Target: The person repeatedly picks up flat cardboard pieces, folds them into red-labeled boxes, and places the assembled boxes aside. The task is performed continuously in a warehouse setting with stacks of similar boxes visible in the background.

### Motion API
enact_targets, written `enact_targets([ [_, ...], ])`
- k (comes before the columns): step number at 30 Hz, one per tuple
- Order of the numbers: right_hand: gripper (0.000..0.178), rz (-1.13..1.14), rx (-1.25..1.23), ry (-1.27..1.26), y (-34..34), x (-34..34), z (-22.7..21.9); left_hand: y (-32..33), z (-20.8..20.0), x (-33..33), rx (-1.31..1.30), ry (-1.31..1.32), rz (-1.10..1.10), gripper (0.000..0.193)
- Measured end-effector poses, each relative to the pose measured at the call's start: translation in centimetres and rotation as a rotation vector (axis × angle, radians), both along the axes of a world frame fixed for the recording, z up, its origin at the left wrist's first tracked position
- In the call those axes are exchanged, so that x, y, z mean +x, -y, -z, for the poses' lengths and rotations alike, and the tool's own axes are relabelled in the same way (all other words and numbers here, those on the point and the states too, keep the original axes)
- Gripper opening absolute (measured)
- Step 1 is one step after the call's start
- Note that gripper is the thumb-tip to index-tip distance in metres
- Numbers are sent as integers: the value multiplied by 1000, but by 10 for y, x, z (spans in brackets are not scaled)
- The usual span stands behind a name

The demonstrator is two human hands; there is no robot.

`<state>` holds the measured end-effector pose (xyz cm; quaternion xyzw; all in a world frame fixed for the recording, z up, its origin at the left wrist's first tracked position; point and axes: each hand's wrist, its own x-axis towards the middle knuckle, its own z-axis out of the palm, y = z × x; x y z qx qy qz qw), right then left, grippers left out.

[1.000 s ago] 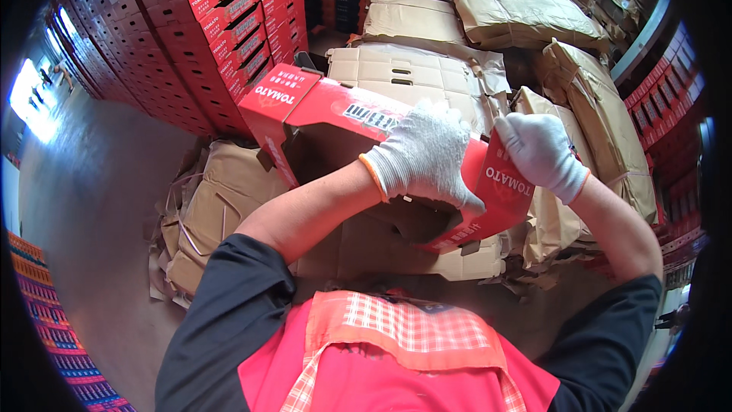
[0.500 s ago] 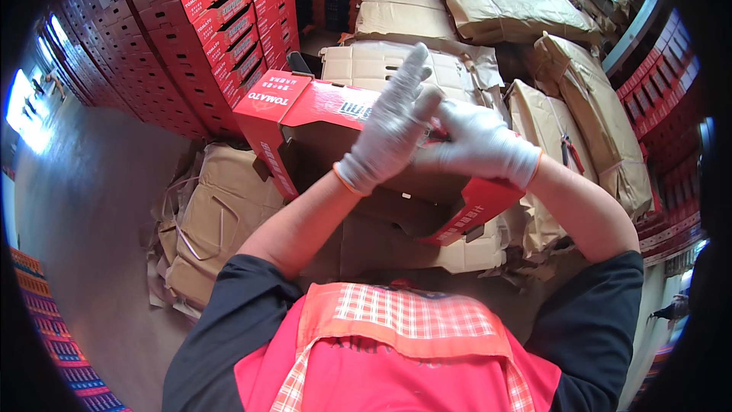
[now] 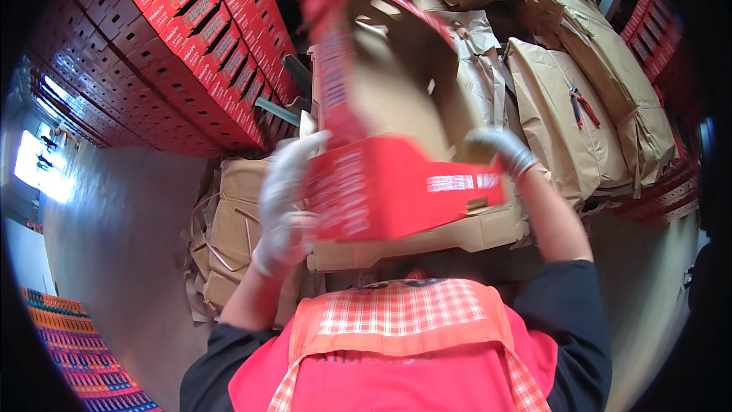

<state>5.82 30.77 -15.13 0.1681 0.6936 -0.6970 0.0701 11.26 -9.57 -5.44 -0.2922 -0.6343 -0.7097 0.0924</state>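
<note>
A red cardboard box [image 3: 404, 191] with a bare brown inside is held up between my hands, open side up and tilted. It is blurred by motion. My left hand [image 3: 286, 202], in a whitish glove, grips its left side near the close corner. My right hand [image 3: 503, 149], gloved the same way, holds the right wall, with its fingers over the rim. Below the box lies flattened brown cardboard [image 3: 412, 250], its front edge showing towards me.
Tall stacks of red boxes [image 3: 191, 23] stand at the left. Paper-wrapped bundles [image 3: 560, 130] lie at the right, with red-handled pliers [image 3: 584, 107] on one. Another brown bundle [image 3: 236, 217] with a loose strap sits by my left arm. A greenish bar [image 3: 276, 111] juts out beyond the left hand.
My hands were close together over the box; now they are apart on its two sides. The box has been lifted and turned, its far end swinging up and away.
</note>
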Motion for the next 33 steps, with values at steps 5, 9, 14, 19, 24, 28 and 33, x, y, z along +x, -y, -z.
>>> enact_targets([
  [5, 22, -309, 961, -173, -9, 16, 80, -112, -24, -22, -659, -720, 19, 103],
  [9, 20, 182, 373, -768, -57, 16, -41, -170, -11, -17, -507, -711, -56, 105],
  [14, 29, -24, 479, -855, 26, 67, -151, -187, 10, -16, -364, -615, -116, 134],
  [19, 37, -270, 731, -251, 67, 66, -198, -195, 20, -7, -242, -440, -199, 146],
  [24, 17, -407, 862, -219, 69, 37, -190, -200, 26, -3, -190, -140, 48, 116],
  [28, 11, -633, 1305, -884, 101, 14, -170, -193, 37, -1, -136, -2, 252, 116],
  [33, 17, -698, 1247, -866, 161, -1, -180, -162, 42, -2, -250, -217, 151, 94],
])
